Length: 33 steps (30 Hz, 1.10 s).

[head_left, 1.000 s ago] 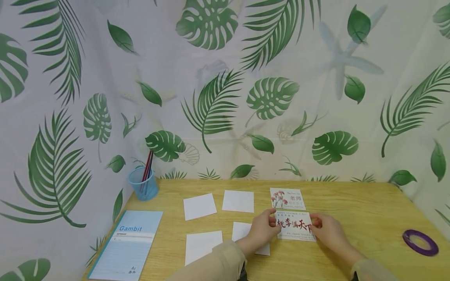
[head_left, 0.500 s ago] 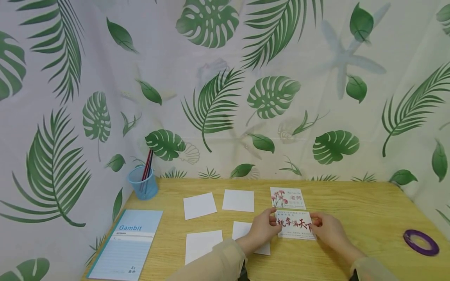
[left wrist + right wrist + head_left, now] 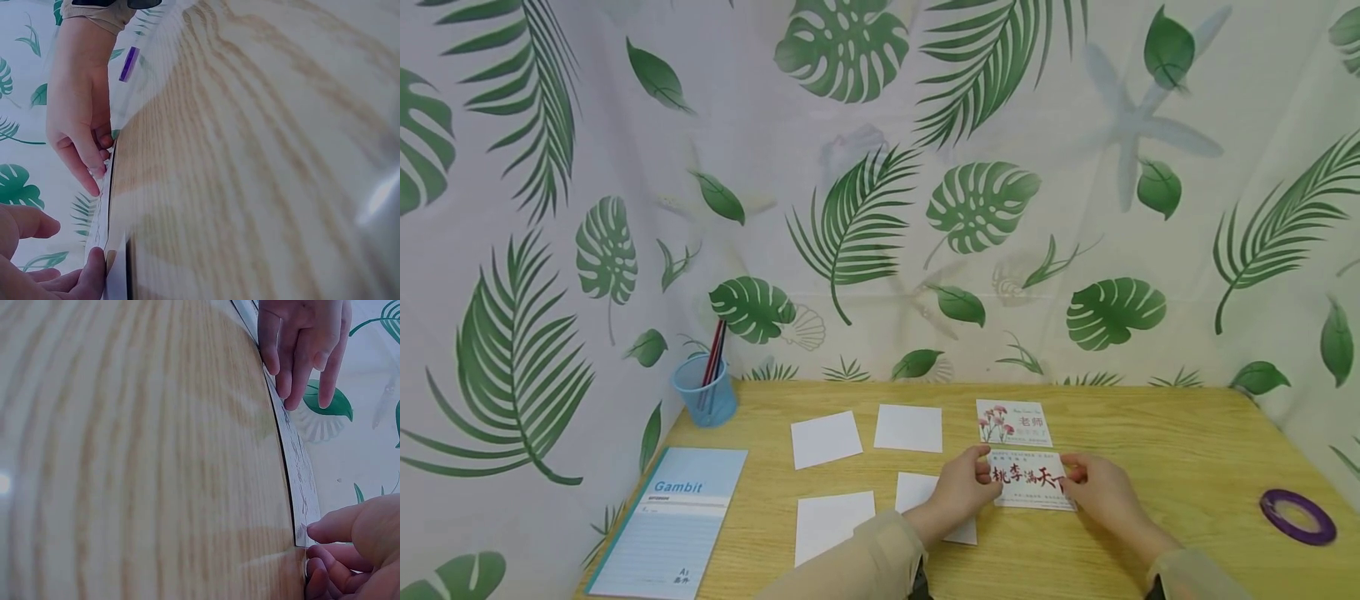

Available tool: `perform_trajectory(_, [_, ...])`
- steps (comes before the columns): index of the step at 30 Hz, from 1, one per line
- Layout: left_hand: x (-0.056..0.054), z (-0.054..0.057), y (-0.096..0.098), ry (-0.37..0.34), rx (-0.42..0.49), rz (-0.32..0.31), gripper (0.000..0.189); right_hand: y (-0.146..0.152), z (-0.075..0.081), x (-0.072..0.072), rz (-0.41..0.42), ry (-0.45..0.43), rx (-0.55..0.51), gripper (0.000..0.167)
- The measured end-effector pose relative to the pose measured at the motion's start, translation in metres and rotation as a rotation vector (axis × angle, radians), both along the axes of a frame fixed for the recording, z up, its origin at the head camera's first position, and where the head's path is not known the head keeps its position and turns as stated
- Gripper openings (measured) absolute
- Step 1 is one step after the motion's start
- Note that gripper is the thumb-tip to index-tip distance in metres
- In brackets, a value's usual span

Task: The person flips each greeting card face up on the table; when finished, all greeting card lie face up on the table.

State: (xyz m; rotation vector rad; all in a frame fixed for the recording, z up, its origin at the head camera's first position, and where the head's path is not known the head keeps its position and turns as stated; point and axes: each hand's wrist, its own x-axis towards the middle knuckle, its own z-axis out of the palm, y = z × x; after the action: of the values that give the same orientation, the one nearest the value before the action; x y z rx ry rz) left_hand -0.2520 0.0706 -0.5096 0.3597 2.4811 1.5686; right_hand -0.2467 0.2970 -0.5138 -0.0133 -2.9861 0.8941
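Beige sleeves [image 3: 857, 562] come in from the near edge of the wooden surface [image 3: 1150, 433]. The left hand [image 3: 962, 492] pinches the left end of a printed card [image 3: 1028, 478] with large red and black characters, thumb on top. The right hand [image 3: 1093, 490] pinches the card's right end the same way. From the wrist views the card [image 3: 100, 225] looks lifted just off the surface between the two hands, its edge [image 3: 299, 481] close to the wood; whether it touches I cannot tell.

Under the left wrist lies a white sheet [image 3: 925, 504], partly covered by the hand. Another white sheet [image 3: 833, 523] lies to its left. At the near left is a light blue notebook [image 3: 673, 521] with "Gambit" printed on it. Well apart, at the right, lies a purple ring of tape [image 3: 1297, 517].

Just beyond the held card lies a second card [image 3: 1013, 422] with pink flowers, flat on the surface. Further left in that row are two more white sheets [image 3: 826, 439] [image 3: 908, 429]. At the far left corner stands a blue cup [image 3: 703, 392] holding pencils [image 3: 715, 354]. Behind hangs a leaf-print curtain [image 3: 880, 183].
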Motion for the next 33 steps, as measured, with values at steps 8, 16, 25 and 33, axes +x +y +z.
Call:
perform_trajectory(8, [0.003,0.002,0.0,-0.012,0.007,0.008,0.055,-0.002,0.001,0.0,0.002,-0.012,0.002,0.039])
perform_trajectory(16, [0.001,0.002,-0.002,-0.022,0.002,-0.002,0.056,-0.002,0.004,0.0,-0.003,-0.02,-0.002,0.04])
perform_trajectory(25, [0.002,0.005,-0.015,-0.022,0.015,-0.044,0.058,0.001,0.01,0.001,0.01,-0.062,-0.021,0.048])
perform_trajectory(33, [-0.004,0.012,-0.029,0.031,-0.056,-0.056,0.057,-0.003,0.015,0.003,0.032,-0.027,-0.017,0.048])
